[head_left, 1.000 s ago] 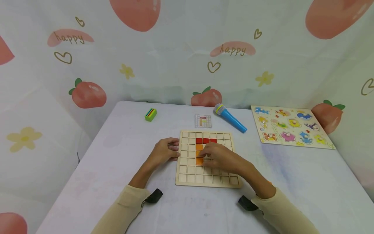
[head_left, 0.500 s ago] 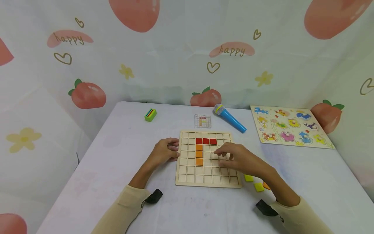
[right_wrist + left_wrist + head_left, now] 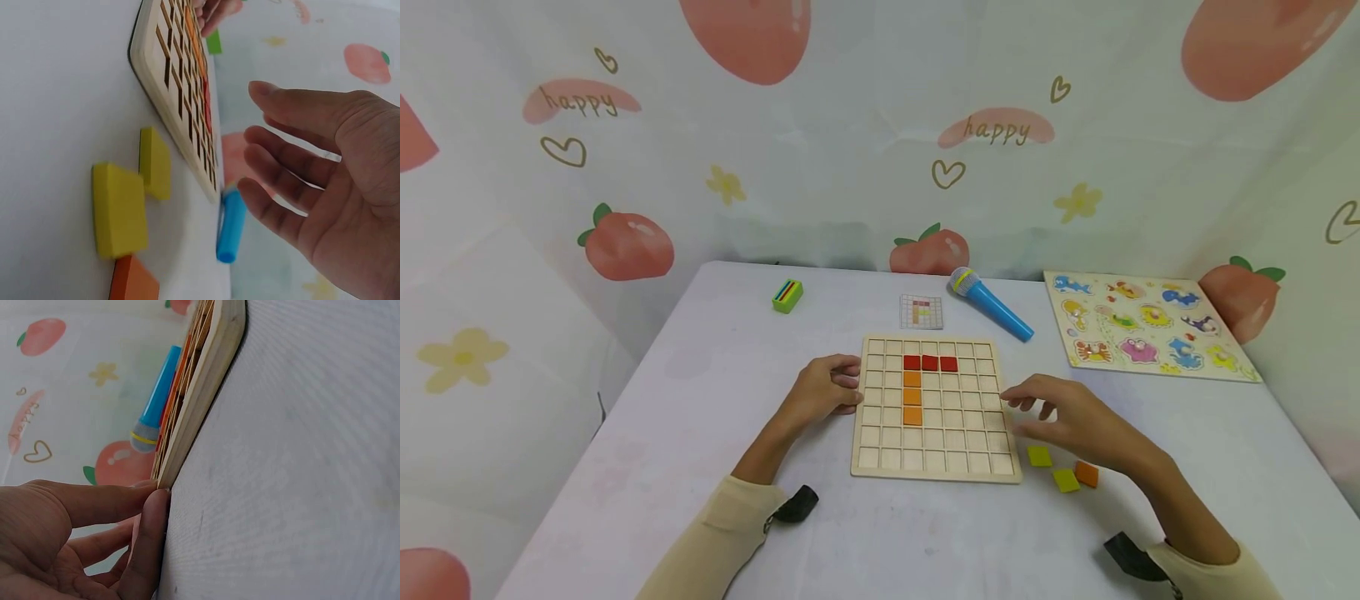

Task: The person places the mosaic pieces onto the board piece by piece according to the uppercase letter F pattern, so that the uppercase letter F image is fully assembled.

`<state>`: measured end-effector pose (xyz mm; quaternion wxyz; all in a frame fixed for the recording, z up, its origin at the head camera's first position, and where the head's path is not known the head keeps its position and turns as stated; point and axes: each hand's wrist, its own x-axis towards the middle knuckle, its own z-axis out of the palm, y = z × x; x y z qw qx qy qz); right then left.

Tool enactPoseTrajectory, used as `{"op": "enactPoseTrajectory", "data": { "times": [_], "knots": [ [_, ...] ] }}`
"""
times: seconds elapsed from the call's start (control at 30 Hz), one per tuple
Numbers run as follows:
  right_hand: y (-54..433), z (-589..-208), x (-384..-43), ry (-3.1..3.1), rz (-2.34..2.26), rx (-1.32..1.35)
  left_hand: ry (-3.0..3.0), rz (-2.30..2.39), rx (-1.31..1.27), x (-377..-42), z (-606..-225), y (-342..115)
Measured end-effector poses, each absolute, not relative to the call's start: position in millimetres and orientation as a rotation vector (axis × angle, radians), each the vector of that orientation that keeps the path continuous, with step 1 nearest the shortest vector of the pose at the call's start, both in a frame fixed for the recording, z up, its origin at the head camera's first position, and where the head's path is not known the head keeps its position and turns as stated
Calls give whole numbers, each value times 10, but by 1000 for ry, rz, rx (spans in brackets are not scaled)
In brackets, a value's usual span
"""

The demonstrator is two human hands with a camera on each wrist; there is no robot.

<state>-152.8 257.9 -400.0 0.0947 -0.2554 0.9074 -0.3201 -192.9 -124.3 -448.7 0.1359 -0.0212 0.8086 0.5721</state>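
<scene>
A wooden grid board (image 3: pixel 958 437) lies flat on the table, with a row of red tiles (image 3: pixel 929 363) and a column of orange tiles (image 3: pixel 912 397) set in its cells. At its left edge my left hand (image 3: pixel 820 387) holds the rim between thumb and fingers, as the left wrist view also shows. My right hand (image 3: pixel 1075 417) hovers just off the board's right side, fingers loosely bent and holding nothing. Below it on the table are a yellow tile (image 3: pixel 119 212), another yellow tile (image 3: pixel 155 162) and a loose orange tile (image 3: pixel 134 281).
Behind the board lies a small pattern card (image 3: pixel 921 312) with a coloured grid. A blue toy microphone (image 3: pixel 992 307) is beside it. An animal puzzle board (image 3: pixel 1150 325) lies at the back right, and a small green block (image 3: pixel 787 296) sits at the back left.
My right hand has moved from over the orange column to beyond the board's right edge. The three orange tiles and the loose tiles are now uncovered. My left hand has stayed put.
</scene>
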Motion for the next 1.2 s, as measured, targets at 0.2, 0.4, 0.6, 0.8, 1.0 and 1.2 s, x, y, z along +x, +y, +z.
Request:
{"op": "enactPoseTrajectory", "data": {
  "times": [0.2,0.4,0.6,0.8,1.0,1.2],
  "knots": [
    [2771,-4017,-1446,2724,-929,-687,2332,1673,-61,-1926,-4488,-1244],
    [2958,-4061,-1382,2742,-910,-582,2328,1676,-59,-1928,-4493,-1242],
    [3092,-4083,-1321,2714,-908,-476,2335,1671,-56,-1926,-4509,-1248],
    [3221,-4119,-1252,2709,-894,-488,2338,1671,-59,-1930,-4503,-1244],
    [3306,-4136,-1183,2728,-842,-438,2335,1673,-55,-1926,-4510,-1246],
    [3392,-4167,-1136,2706,-827,-364,2328,1680,-59,-1930,-4514,-1250]
  ]
}}
